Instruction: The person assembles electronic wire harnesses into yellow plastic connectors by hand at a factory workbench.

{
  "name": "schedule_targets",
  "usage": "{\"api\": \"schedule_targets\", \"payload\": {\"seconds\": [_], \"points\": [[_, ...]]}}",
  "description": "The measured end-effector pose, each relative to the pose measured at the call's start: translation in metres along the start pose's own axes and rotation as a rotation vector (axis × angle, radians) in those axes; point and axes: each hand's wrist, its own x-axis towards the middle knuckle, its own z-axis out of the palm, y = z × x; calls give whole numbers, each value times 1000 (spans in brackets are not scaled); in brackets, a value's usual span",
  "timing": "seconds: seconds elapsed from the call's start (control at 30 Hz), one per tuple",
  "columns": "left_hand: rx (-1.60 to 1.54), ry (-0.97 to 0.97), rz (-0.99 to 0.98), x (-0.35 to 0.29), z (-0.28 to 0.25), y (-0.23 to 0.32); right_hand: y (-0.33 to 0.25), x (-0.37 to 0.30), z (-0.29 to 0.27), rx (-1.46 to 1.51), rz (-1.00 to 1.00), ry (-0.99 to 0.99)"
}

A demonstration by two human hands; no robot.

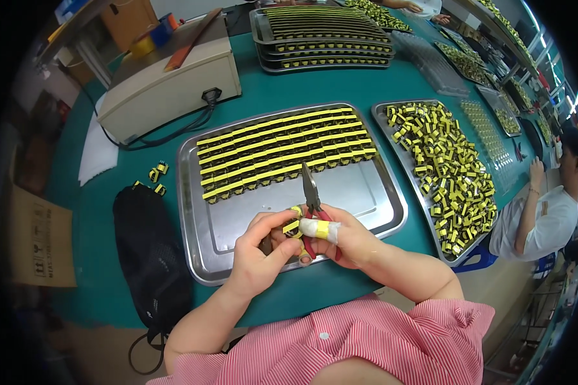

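Note:
My left hand [252,260] is closed on a small transformer [291,227] wrapped in yellow tape. In my right hand [352,240] are red-handled pliers [311,187], their dark jaws pointing away from me. White wrapping with a band of yellow tape covers my right thumb and reaches up to the transformer. Both hands meet over the near edge of a metal tray [347,192]. Toward the tray's far side, similar yellow-taped transformers [282,156] stand in several neat rows; the near part is bare metal. My fingers partly hide the held piece and the plier handles.
At right, another tray [401,158] holds a loose heap of transformers. Stacked filled trays [327,61] stand at the back. A beige box-shaped device [173,86] with a black cable is back left. A black pouch [149,250] and loose pieces [155,173] lie left. A co-worker [546,212] sits at right.

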Motion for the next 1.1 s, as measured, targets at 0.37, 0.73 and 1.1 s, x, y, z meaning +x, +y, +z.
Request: {"api": "schedule_targets", "payload": {"seconds": [0.37,0.73,1.1], "points": [[3,221,6,-3,-11,8,-9,-3,1,-1210,-556,314],[59,304,75,-1,-13,4,-4,-5,-3,-1523,-828,332],[112,344,91,0,-14,2,-6,-4,-5,-1572,-889,342]]}}
